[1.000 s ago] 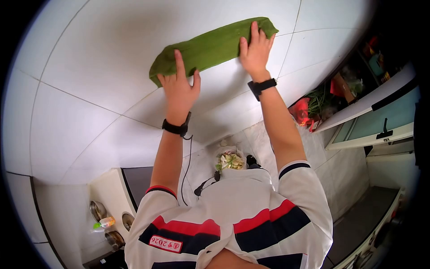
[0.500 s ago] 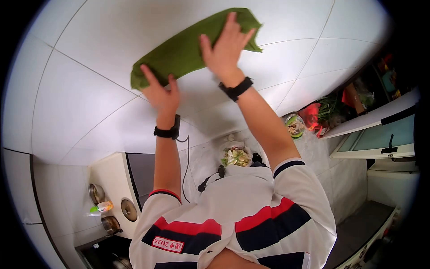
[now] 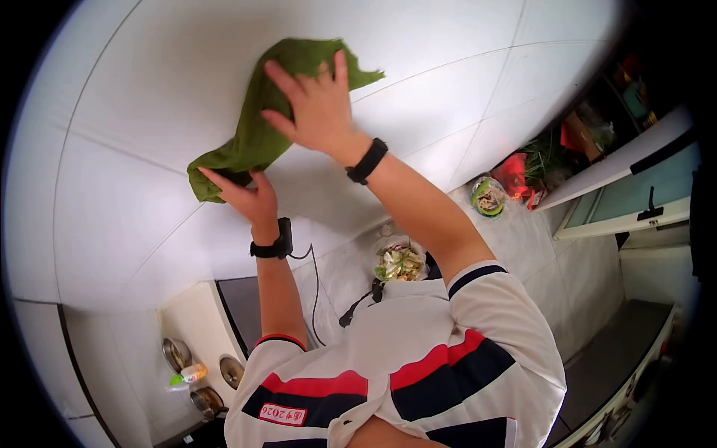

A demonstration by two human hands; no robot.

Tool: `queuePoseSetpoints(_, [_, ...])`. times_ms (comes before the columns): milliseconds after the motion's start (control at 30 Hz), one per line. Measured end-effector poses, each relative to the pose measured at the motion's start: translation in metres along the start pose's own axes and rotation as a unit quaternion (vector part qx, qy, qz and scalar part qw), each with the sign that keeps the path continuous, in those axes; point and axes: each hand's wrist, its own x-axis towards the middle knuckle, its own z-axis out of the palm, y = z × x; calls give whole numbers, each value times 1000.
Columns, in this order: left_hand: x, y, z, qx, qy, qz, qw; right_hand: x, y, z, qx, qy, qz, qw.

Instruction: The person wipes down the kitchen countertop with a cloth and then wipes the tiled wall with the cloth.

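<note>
A green cloth [image 3: 258, 123] lies bent and wrinkled against the white tiled wall [image 3: 134, 179]. My right hand [image 3: 317, 108] is spread over its upper part, pressing it flat with fingers apart. At the lower left end of the cloth is my left hand [image 3: 243, 198]. Its index finger is stretched over the fabric and its thumb stands apart under the cloth's edge; its other fingers are hidden. Both wrists wear black bands, and a cable runs from the device [image 3: 284, 237] on the left one.
Below, a bag of chopped vegetables [image 3: 399, 263] stands on the floor by my feet. Another food container [image 3: 489, 198] and a red bag [image 3: 514, 175] sit near the open cabinet door [image 3: 627, 205] on the right. Pots [image 3: 178, 355] stand on the counter [image 3: 196, 321] at lower left.
Both hands have moved left and the left one down, carrying the cloth along the wall. The cloth has gone from a fairly straight strip to a bent, bunched shape. The view has shifted slightly.
</note>
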Motion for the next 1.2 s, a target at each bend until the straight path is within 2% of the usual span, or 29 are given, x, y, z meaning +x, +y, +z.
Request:
queuePoseSetpoints(233, [1,68,82,18,-46,85,995,24,120,-58,-89,74,19,993])
queuePoseSetpoints(267, [1,79,91,-10,-72,75,995,24,132,-71,-96,36,52,993])
queuePoseSetpoints(333, [-1,101,109,-62,-124,53,989,18,166,-84,-103,64,65,990])
queuePoseSetpoints(433, [-4,118,132,-20,-174,115,978,2,209,-96,-109,81,101,986])
queuePoseSetpoints(533, [-6,134,142,-24,-130,133,982,-15,224,-107,-88,102,107,985])
queuePoseSetpoints(733, [7,132,121,-136,12,51,989,-35,189,-106,3,121,128,984])
queuePoseSetpoints(833, [15,108,89,-208,18,-47,977,-48,158,-89,37,81,82,993])
queuePoseSetpoints(967, [21,91,35,-153,113,-52,980,-57,104,-59,93,60,48,993])
queuePoseSetpoints(1200, [21,21,-49,-98,161,-104,977,-67,16,-8,152,3,-38,988])
